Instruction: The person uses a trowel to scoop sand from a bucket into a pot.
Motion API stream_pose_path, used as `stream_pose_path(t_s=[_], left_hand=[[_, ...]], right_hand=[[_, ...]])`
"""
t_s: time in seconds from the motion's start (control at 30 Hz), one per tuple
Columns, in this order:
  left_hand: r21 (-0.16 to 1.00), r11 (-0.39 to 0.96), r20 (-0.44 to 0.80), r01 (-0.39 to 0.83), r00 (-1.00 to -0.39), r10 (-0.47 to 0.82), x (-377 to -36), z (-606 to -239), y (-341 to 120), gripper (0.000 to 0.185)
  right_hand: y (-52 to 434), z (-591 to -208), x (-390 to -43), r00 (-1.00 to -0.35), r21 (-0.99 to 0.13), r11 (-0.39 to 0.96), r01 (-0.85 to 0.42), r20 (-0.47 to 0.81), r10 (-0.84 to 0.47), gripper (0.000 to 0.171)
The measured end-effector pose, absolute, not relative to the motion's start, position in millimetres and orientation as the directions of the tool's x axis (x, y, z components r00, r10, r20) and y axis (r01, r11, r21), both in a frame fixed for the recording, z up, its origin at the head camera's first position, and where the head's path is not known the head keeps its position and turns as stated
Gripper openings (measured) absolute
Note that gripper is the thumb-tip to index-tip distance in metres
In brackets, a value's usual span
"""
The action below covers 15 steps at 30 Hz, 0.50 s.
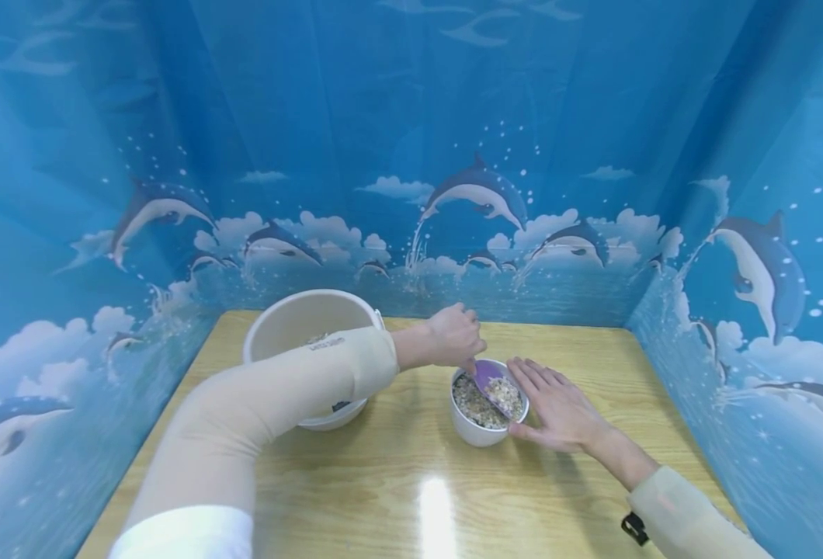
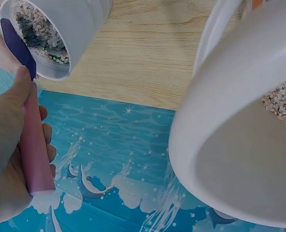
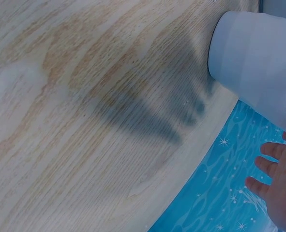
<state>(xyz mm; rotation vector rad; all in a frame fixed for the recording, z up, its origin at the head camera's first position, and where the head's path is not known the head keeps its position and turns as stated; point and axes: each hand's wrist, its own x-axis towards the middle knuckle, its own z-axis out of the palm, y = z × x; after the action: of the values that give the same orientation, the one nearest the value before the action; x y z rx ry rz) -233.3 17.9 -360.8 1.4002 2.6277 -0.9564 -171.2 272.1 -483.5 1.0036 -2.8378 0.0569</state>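
Note:
My left hand (image 1: pixel 449 338) grips the pink handle (image 2: pixel 36 150) of a small shovel with a purple blade (image 1: pixel 484 373). The blade lies over a white pot (image 1: pixel 477 436), with pale stone chips (image 1: pixel 504 390) on it. Light and dark gravel (image 2: pixel 38 31) fills much of the pot. My right hand (image 1: pixel 558 411) rests against the pot's right rim, its fingers extended and its thumb near the front rim. In the right wrist view, the pot (image 3: pixel 254 63) stands by the fingers, and its contents are hidden.
A larger white bucket (image 2: pixel 196 169) with a handle stands on the left, partly hidden behind my left sleeve (image 1: pixel 300 380). Pale chips (image 2: pixel 284 104) lie inside it. Blue dolphin-print sheeting (image 1: pixel 411 194) encloses the wooden table (image 1: pixel 376 481) at the back and sides.

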Motion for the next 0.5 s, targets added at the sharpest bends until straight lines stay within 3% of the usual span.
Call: stream_pose_path(t_s=[0.5], left_hand=[[-0.503,0.435,-0.278,0.747,-0.616,0.737,-235.2,-360.7,4.1,0.062]], right_hand=[[271.0,-482.1,-170.3,-0.771,0.003,0.778,-0.629,0.129,-0.624,0.109]])
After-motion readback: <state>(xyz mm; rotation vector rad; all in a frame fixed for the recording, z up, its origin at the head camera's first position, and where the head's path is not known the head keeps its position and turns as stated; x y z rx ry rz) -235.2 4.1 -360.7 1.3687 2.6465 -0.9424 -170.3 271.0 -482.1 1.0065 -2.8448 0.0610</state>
